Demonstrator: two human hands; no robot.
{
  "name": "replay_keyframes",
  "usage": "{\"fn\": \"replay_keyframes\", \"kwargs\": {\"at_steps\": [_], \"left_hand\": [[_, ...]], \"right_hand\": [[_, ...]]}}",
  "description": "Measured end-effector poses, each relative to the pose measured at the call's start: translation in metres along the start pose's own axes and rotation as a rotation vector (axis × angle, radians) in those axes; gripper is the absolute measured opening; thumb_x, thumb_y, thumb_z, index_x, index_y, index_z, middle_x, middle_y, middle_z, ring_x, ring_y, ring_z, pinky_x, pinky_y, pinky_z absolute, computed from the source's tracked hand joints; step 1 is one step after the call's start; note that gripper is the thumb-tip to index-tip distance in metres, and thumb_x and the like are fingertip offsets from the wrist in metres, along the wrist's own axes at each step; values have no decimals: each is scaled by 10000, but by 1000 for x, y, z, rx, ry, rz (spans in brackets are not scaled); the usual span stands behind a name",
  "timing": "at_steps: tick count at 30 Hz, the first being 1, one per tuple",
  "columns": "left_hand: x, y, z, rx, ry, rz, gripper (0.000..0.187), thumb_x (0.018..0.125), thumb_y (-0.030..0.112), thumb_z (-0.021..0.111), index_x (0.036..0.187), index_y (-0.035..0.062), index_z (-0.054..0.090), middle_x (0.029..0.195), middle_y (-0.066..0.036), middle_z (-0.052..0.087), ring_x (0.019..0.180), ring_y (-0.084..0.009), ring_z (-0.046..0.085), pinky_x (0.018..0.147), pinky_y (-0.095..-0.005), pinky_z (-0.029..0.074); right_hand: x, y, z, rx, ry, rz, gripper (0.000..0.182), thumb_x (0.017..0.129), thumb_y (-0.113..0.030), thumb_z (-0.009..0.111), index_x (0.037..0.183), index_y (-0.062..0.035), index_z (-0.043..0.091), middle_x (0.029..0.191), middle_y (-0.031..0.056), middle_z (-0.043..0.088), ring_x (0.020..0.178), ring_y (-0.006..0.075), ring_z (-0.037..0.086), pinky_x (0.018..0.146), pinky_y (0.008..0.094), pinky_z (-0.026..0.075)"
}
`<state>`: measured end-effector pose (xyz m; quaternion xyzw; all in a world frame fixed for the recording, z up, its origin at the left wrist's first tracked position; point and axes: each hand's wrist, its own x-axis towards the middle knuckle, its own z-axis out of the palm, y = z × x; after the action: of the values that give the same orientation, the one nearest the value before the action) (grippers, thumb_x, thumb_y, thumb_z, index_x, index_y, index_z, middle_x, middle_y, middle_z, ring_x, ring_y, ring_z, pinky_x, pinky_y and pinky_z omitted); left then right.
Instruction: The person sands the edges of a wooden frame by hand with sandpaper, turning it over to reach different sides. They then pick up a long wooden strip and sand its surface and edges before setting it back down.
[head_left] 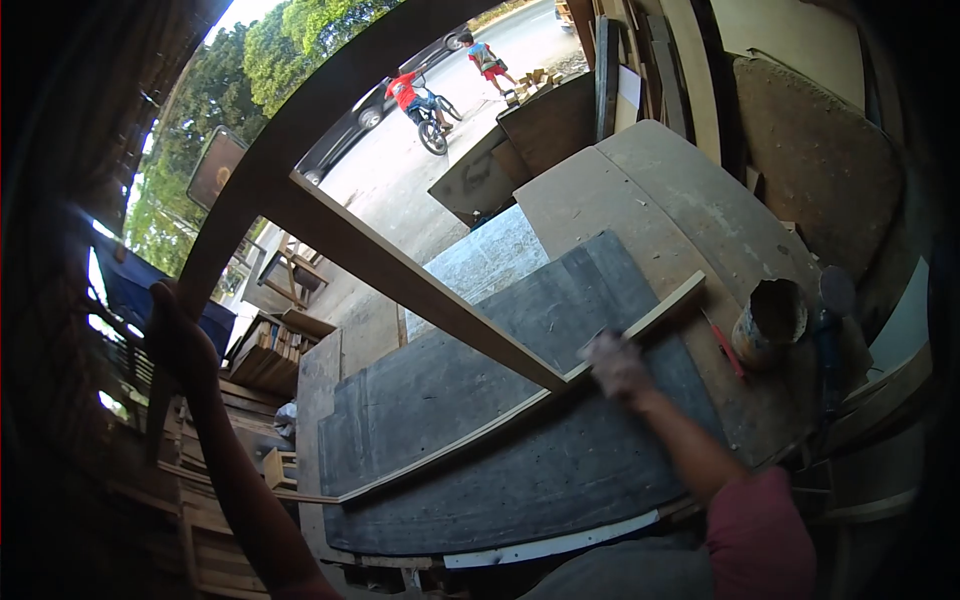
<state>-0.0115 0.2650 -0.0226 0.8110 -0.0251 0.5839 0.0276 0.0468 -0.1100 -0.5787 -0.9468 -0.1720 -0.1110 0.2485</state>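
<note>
wooden frame (400, 282) held in the left hand (182, 335); blurred right hand (620, 370) at its edge, grip unclear.

Mat (480, 505): on the worktop (745, 410), clock centre for everything below.
Wooden frame (420, 282): over the mat, lower rail crossing from 8 to 2 o'clock.
Left hand (182, 338): between 9 and 10, on the frame's outer rim.
Right hand (615, 370): between 2 and 3, at the lower rail.
Tool (726, 347): near 2, between mat and can (752, 342).
Stacked wood (262, 352): between 9 and 10, beyond the worktop.

right sleeve (762, 540): short, dull red | body cloth (620, 572): grey | hands (620, 370): bare
</note>
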Motion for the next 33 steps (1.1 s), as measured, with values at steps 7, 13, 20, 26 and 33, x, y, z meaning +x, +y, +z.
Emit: {"fn": "replay_keyframes", "kwargs": {"at_steps": [7,13,20,26,33], "left_hand": [[0,10,3,41,44,26,692,1053,545,292,828,-1,653,691,-146,617,619,-286,529,615,-420,408],[3,10,8,114,93,144,699,1051,545,285,798,3,647,668,-173,610,598,-308,549,593,-435,399],[11,3,16,239,-11,24,728,1044,560,266,783,6,660,680,-194,637,638,-402,597,619,-486,419],[10,7,17,220,7,20,715,1046,542,279,778,-4,654,679,-215,629,642,-402,605,615,-481,424],[6,6,9,225,26,15,718,1044,549,291,765,-11,644,656,-208,610,599,-369,569,593,-467,410]], "right_hand": [[11,18,43,61,447,94,484,993,-358,453,1352,-42,531,1181,305,570,1125,470,526,1024,585,336],[-7,28,-23,-75,105,-97,443,961,-373,527,1380,-234,569,1401,192,545,1352,473,393,1169,578,226],[1,-20,14,-55,113,-210,406,917,-331,519,1289,-193,607,1254,194,608,1202,491,504,1112,628,268],[-10,-3,-25,-171,102,-465,435,945,-277,480,1326,-89,577,1366,132,571,1287,371,503,1130,624,245],[-10,-29,15,-213,125,-436,500,923,-356,552,1342,-84,563,1413,110,520,1360,351,418,1150,560,265]]}}
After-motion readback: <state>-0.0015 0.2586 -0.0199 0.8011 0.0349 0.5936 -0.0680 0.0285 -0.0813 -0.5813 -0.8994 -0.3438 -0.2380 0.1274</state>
